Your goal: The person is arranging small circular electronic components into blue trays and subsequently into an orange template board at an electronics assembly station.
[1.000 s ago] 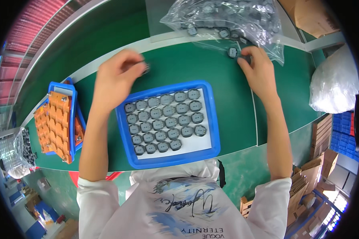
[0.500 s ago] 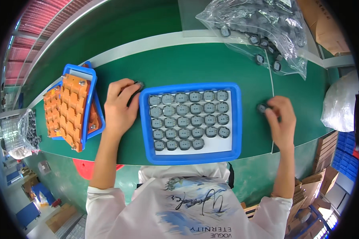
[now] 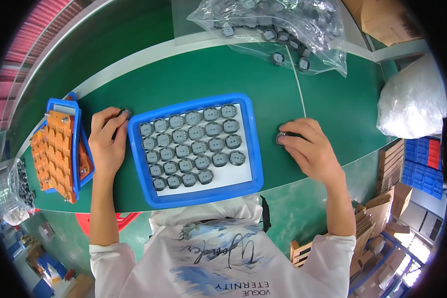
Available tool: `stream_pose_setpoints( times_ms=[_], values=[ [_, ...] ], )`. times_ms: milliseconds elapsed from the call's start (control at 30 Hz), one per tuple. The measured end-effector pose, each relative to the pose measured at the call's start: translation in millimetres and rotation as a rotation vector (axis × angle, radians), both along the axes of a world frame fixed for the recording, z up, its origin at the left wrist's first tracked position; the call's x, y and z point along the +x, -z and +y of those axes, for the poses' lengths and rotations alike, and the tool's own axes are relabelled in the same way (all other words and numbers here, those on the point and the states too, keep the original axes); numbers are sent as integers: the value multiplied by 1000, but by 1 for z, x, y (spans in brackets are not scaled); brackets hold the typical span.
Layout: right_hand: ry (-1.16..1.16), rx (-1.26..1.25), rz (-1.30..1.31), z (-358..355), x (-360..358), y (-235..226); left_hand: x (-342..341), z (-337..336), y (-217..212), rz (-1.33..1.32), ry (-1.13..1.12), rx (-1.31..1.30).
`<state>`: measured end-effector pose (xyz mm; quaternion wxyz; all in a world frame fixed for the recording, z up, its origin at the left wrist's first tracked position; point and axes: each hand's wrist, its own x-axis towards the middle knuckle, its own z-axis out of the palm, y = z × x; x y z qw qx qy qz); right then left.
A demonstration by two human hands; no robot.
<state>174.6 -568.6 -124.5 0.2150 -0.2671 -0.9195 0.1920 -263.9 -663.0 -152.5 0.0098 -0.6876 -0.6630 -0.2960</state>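
A blue tray (image 3: 203, 198) with a white lining lies on the green table in front of me. Rows of small rounded grey plastic parts (image 3: 196, 132) fill most of it, and the lower right of the lining is bare. Beyond the tray's left side, my left hand (image 3: 108, 141) pinches one grey part (image 3: 126, 112) at its fingertips, near the tabletop. To the right of the tray, my right hand (image 3: 310, 149) closes its fingers on another grey part (image 3: 280, 139), partly hidden by them.
An open clear plastic bag (image 3: 303, 30) of grey parts lies at the far right, several loose at its mouth. Orange moulded plates (image 3: 59, 154) and blue trays (image 3: 77, 144) are stacked at the left. Wrapped plastic (image 3: 412, 99) bulges by the table's right end.
The whole view has shifted, so the tray and bag appear farther left. My right hand has come closer to the tray with its grey part. The left hand keeps its pinch.
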Motion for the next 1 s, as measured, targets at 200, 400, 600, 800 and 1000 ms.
stream_pose_setpoints(
  times_ms=[200, 400, 600, 800, 1000],
  values=[
    [143, -4, -15, -21, 5, 14, 50, -14, -38, -120, 76, 51],
    [190, 103, 58, -25, -1, 13, 144, -34, -41, -202, 558, 89],
    [-55, 17, 114, -49, -41, -20, 157, -34, -23, -160, 569, -42],
    [-175, -69, -83, -49, -63, -18, 153, -30, -26, -197, 542, -132],
    [-172, -17, -90, -47, -63, -16, 154, -31, -26, -173, 555, -167]
  ],
)
